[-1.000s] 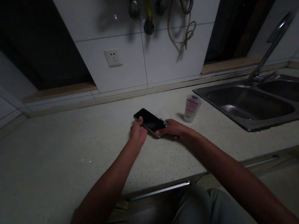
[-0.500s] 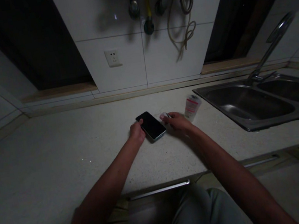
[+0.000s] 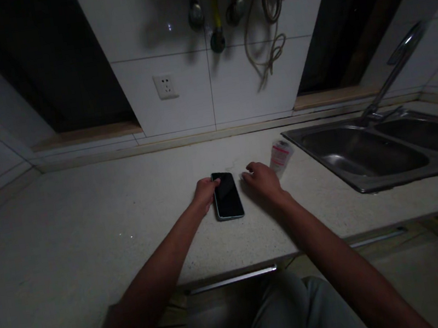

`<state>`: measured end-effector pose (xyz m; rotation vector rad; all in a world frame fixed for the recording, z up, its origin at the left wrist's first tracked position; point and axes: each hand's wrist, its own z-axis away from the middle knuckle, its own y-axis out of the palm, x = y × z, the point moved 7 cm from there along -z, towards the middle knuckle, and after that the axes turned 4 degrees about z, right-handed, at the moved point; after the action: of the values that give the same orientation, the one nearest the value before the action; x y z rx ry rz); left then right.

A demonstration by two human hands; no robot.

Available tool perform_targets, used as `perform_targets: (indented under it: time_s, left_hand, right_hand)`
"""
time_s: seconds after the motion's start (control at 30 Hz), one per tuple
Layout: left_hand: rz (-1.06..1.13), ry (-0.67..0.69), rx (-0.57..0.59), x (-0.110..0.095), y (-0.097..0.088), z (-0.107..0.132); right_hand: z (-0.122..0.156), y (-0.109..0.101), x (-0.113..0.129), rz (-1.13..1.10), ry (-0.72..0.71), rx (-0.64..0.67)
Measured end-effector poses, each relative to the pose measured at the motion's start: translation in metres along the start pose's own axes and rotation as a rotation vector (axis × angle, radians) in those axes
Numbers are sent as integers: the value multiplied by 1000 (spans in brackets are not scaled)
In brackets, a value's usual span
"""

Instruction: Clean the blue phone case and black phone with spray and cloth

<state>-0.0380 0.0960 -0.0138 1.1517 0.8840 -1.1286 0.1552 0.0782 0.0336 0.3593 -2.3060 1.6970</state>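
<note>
My left hand (image 3: 206, 192) grips a smartphone (image 3: 228, 198) by its left edge, thumb on the dark screen. The phone is at or just above the pale countertop (image 3: 135, 210), its long side pointing nearly straight away from me. To its right is my right hand (image 3: 262, 178), fingers curled in and apart from the phone. A small pale bit shows at its fingertips, but the dim light hides what it is. Just behind the right hand stands a clear plastic cup (image 3: 281, 155) with pink-red print, partly covered by that hand.
A double steel sink (image 3: 364, 185) with a tall faucet (image 3: 387, 71) is set into the counter on the right. On the tiled wall are a power socket (image 3: 166, 86), pipe valves and a hanging cord (image 3: 269, 62). Drawer handles (image 3: 233, 279) run below the counter's front edge.
The phone has turned from slanted to nearly straight and come slightly nearer to me. My right hand has turned palm down, and the white thing in its fingers is now mostly hidden.
</note>
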Motion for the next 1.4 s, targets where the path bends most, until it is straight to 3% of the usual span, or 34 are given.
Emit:
perform_targets:
  time_s: [0.13,0.23,0.3,0.4,0.47,0.6,0.77,0.83,1.03,1.17,1.4]
  left_hand:
    - [-220,38,-16,-6,-13,-5]
    - [-505,182,-75,-18,-22,-5]
    - [-533,270,-144,-26,-27,-3]
    - [-474,337,-202,-32,-33,-1]
    - [-562,368,-193,-34,-31,-1]
    - [-804,404,-170,-37,-32,-5]
    - [-674,405,-371,-43,-63,-9]
    - [-729,372,-403,-43,-68,-11]
    - [-1399,301,-300,-42,-45,-9]
    - [-1483,305,-288,-43,-40,-6]
    - [-1460,318,-272,-39,-39,-8]
  right_hand:
    - [0,-7,8,-82,-118,-81]
    - [0,-8,13,-219,-166,-93]
    - [0,-2,16,-388,-163,-39]
    - [-1,21,19,-729,-74,110]
    - [0,36,21,-890,23,195]
    - [1,49,17,-1004,147,213]
    - [-4,42,-10,-809,280,88]
    - [-7,37,-19,-711,286,53]
    - [-9,33,-17,-585,181,40]
    - [-6,32,-6,-453,43,14]
    - [-6,33,0,-451,-56,9]
